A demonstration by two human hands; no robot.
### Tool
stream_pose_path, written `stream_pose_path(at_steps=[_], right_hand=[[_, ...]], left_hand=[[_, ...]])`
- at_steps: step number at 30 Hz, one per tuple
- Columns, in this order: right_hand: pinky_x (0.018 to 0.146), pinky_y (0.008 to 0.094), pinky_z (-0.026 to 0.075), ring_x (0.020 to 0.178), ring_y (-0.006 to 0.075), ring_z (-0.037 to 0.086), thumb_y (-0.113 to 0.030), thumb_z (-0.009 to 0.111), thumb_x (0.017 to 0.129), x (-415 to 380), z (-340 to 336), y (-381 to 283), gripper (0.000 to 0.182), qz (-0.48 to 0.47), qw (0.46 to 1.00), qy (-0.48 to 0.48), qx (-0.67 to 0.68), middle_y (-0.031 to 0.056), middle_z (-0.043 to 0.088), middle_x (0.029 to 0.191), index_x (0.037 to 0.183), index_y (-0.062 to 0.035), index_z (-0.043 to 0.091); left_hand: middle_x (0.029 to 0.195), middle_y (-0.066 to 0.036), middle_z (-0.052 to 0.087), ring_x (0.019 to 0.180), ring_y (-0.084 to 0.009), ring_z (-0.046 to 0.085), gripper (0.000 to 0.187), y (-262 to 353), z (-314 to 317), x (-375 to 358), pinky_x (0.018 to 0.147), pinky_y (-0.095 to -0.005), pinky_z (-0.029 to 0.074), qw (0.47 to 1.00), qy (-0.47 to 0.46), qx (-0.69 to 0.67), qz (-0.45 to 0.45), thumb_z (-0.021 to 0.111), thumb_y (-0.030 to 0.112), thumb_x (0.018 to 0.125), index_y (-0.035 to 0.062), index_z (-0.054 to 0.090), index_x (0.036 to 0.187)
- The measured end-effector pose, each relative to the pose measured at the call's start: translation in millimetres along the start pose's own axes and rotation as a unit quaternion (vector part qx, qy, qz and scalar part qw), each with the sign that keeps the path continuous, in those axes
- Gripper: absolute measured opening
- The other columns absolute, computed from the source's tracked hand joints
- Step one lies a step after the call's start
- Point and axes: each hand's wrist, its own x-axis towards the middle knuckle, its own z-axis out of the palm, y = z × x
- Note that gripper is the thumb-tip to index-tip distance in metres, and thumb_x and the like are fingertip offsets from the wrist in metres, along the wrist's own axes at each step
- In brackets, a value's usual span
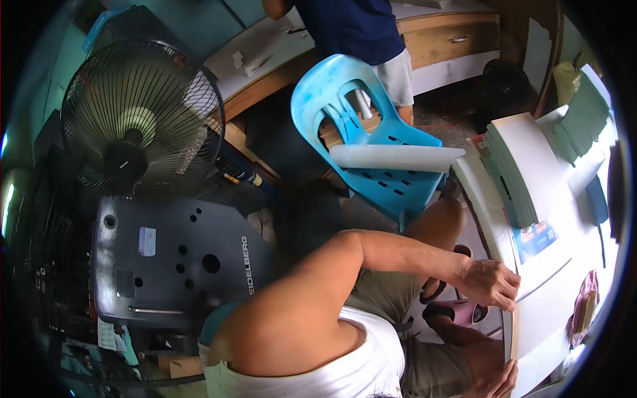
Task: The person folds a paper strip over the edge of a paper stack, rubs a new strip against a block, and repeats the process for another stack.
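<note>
My left hand (490, 282) is closed at the near edge of a stack of white sheets (541, 325), its fingers curled over the corner. Lower in the view, my right hand (496, 383) pinches the same near edge, and the lower part of this hand is cut off by the frame. Between the two hands runs a narrow, pale brown edge strip (511, 335). Beyond my left hand, a blue and white printed sheet (534, 242) lies partly under a tall, curved stack of pale paper (521, 169).
A blue plastic chair (398, 189) holds a white roll (398, 158). A person in a dark shirt (352, 26) stands behind it at a counter (265, 56). On my left are a caged fan (139, 126) and a dark Heidelberg machine panel (176, 259). A pink bundle (584, 305) lies far right.
</note>
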Motion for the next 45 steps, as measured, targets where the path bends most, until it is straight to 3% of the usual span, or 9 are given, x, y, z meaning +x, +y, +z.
stream_pose_path(at_steps=[6, 12, 21, 24, 26, 28, 31, 33, 45], right_hand=[[0.073, 0.0471, 0.056, 0.084, 0.0369, 0.069, -0.041, 0.056, 0.103, 9.3, 7.1, -6.7, 0.046, 0.039, 0.999, 0.016, -0.031, 0.0184, 0.071, 0.096, 0.101, 0.0007, 0.075], [0.075, 0.0471, 0.057, 0.088, 0.0371, 0.069, -0.066, 0.044, 0.1, 18.2, 21.8, -13.6, 0.072, 0.03, 0.999, 0.007, 0.04, 0.0179, 0.073, 0.096, 0.103, -0.0007, 0.075], [0.075, 0.0478, 0.058, 0.088, 0.0363, 0.071, -0.071, 0.04, 0.098, 12.0, 12.0, -14.4, 0.076, 0.074, 0.996, -0.031, 0.037, 0.0172, 0.074, 0.097, 0.103, -0.0051, 0.077], [0.092, 0.0516, 0.055, 0.104, 0.0428, 0.067, -0.039, 0.037, 0.109, -16.9, 9.7, 27.3, 0.056, -0.048, 0.996, -0.063, 0.046, 0.0214, 0.07, 0.114, 0.118, 0.0066, 0.069], [0.093, 0.0476, 0.055, 0.106, 0.0407, 0.066, -0.014, 0.058, 0.098, -24.5, -0.3, 30.0, 0.03, -0.028, 0.995, -0.075, 0.053, 0.0224, 0.069, 0.113, 0.119, 0.0064, 0.067], [0.093, 0.0492, 0.056, 0.104, 0.0402, 0.069, -0.032, 0.055, 0.102, -23.1, -3.8, 21.1, 0.043, 0.017, 0.997, -0.067, 0.037, 0.0203, 0.072, 0.11, 0.118, 0.0057, 0.068], [0.084, 0.0461, 0.057, 0.094, 0.0369, 0.07, -0.011, 0.066, 0.094, -7.7, -2.9, 9.0, 0.021, 0.086, 0.995, -0.033, 0.044, 0.019, 0.072, 0.104, 0.112, 0.0011, 0.07], [0.081, 0.0438, 0.056, 0.092, 0.035, 0.07, 0.004, 0.074, 0.083, -11.0, 0.1, 12.3, 0.028, 0.116, 0.992, 0.006, 0.043, 0.0173, 0.071, 0.102, 0.11, 0.0013, 0.069], [0.083, 0.0456, 0.057, 0.094, 0.0307, 0.066, -0.001, 0.072, 0.079, -6.3, 17.5, 7.7, 0.03, 0.07, 0.997, 0.038, 0.001, 0.0115, 0.068, 0.102, 0.11, -0.0017, 0.072]], left_hand=[[0.081, -0.003, 0.057, 0.081, -0.0213, 0.062, 0.011, 23.1, 29.4, 19.1, 0.078, -0.0367, 0.054, 0.991, 0.115, 0.041, 0.046, 0.068, 0.013, 0.081, 0.0085, 0.059, 0.085], [0.073, -0.002, 0.059, 0.075, -0.0215, 0.063, 0.012, 31.8, 61.1, 25.4, 0.072, -0.0351, 0.054, 0.997, 0.077, -0.013, 0.023, 0.069, 0.014, 0.078, 0.0087, 0.059, 0.074], [0.073, -0.002, 0.057, 0.07, -0.0197, 0.061, 0.016, 16.8, 53.5, 13.5, 0.067, -0.031, 0.052, 0.999, 0.046, 0.001, 0.028, 0.069, 0.014, 0.077, 0.009, 0.056, 0.069], [0.078, -0.002, 0.06, 0.076, -0.0186, 0.063, 0.014, 7.7, 22.4, 12.9, 0.069, -0.0311, 0.054, 0.999, 0.048, -0.007, 0.007, 0.068, 0.014, 0.078, 0.0083, 0.057, 0.073], [0.097, -0.003, 0.07, 0.091, -0.0206, 0.069, 0.018, 1.7, 8.6, 2.9, 0.075, -0.0312, 0.059, 0.998, 0.027, -0.053, -0.017, 0.069, 0.009, 0.074, 0.0076, 0.068, 0.092], [0.094, -0.004, 0.07, 0.089, -0.0221, 0.069, 0.027, 7.0, -10.4, 3.5, 0.074, -0.0336, 0.061, 0.995, 0.002, -0.058, -0.076, 0.07, 0.01, 0.07, 0.0083, 0.071, 0.097], [0.097, -0.008, 0.071, 0.092, -0.0272, 0.071, 0.031, 0.9, -1.7, -4.2, 0.08, -0.039, 0.061, 0.99, -0.035, -0.104, -0.094, 0.072, 0.006, 0.072, 0.0052, 0.071, 0.103], [0.094, -0.007, 0.069, 0.089, -0.0254, 0.069, 0.029, 1.5, -18.9, 0.3, 0.081, -0.0374, 0.059, 0.99, 0.013, -0.069, -0.121, 0.075, 0.002, 0.076, 0.0041, 0.068, 0.104], [0.108, -0.009, 0.072, 0.102, -0.0296, 0.066, 0.039, 34.6, -12.9, 16.2, 0.092, -0.0392, 0.056, 0.979, -0.014, -0.011, -0.201, 0.083, 0.009, 0.08, 0.0042, 0.068, 0.115]])
